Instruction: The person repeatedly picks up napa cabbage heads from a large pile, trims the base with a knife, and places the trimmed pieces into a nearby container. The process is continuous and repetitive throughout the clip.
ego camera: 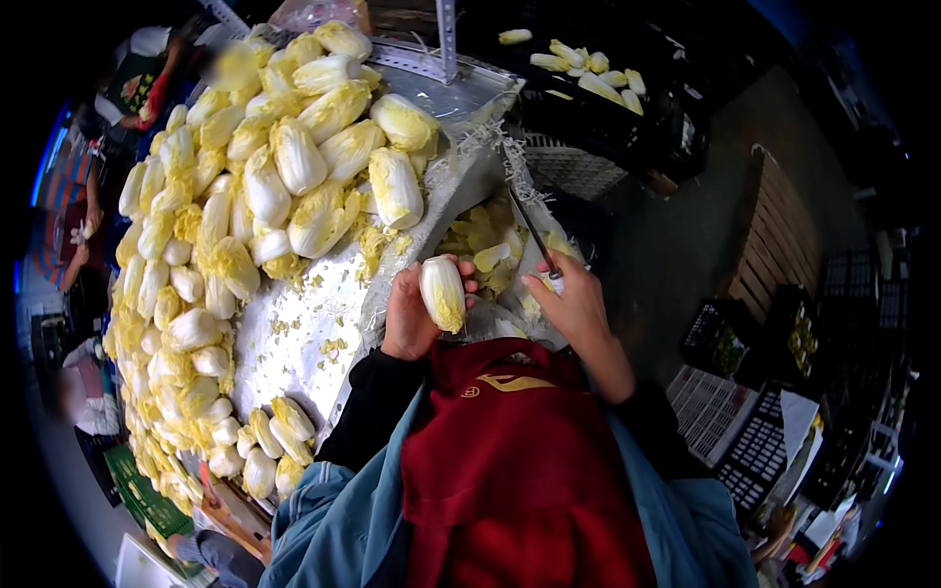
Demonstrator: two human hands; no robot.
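Note:
My left hand [415, 309] is closed around a small napa cabbage [442, 294], its white base up and its yellow leaf tips towards me. To its right, my right hand [570, 294] grips the handle of a knife [531, 228], whose dark, narrow blade points up and away from me. Beyond and between the hands, loose yellow-green leaves [489, 246] lie in a large woven plastic sack [474, 169] with a frayed edge. A big heap of cabbages [294, 158] covers much of the metal table [294, 338] on the left, with leaf scraps scattered on its bare part.
Dark crates [588, 110] at the upper right hold more cabbages [603, 87]. A wooden pallet [775, 235] and plastic crates [750, 448] stand on the right. A perforated metal post [446, 37] rises at the table's far corner. Several other people are along the left side.

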